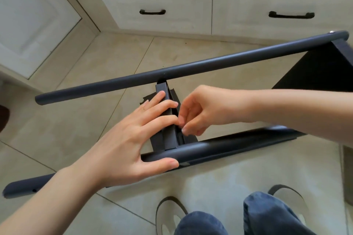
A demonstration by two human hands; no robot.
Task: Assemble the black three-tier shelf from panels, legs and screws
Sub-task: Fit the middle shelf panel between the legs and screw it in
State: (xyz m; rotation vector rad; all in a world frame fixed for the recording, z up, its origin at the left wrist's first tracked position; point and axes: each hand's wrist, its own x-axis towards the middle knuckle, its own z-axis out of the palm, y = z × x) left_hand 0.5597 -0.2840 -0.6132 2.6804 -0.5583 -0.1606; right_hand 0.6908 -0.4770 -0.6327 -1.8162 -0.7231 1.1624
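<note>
Shelf frame lying on its side on the tiled floor (pixel 191 53), seen from above. Two dark round legs running roughly 8 to 2 o'clock: far leg (pixel 191 66) across mid-frame, near leg (pixel 210 149) lower, its free end (pixel 21 187) reaching 8 o'clock. Middle panel (pixel 169 120) standing edge-on between them, long axis running 12 to 6 o'clock from far leg down to near leg. End panel (pixel 321 66) already fixed at 2 o'clock, silver screw head (pixel 332 32) showing at the far leg's tip. Left hand (pixel 126 139) spread wide, fingers laid flat over the middle panel's left face and top edge, thumb pressed along the near leg at about 5 o'clock from the palm; bracing, not gripping around anything. Right hand (pixel 198 108) coming in from 3 o'clock, fingertips (pixel 184 129) bunched in a pinch just right of the panel edge, touching the left fingertips; likely a small screw held there, but too small to confirm. Probable target: the joint where panel meets near leg, at about 6 o'clock from the pinch, close below it. Right hand nearer that joint on the panel's right face. Judged stage: middle tier being fastened, third tier not yet seen. Cabinet drawers (pixel 152 2) along the 12 o'clock edge; knees (pixel 267 215) and slippers (pixel 168 213) at 6 o'clock.
</note>
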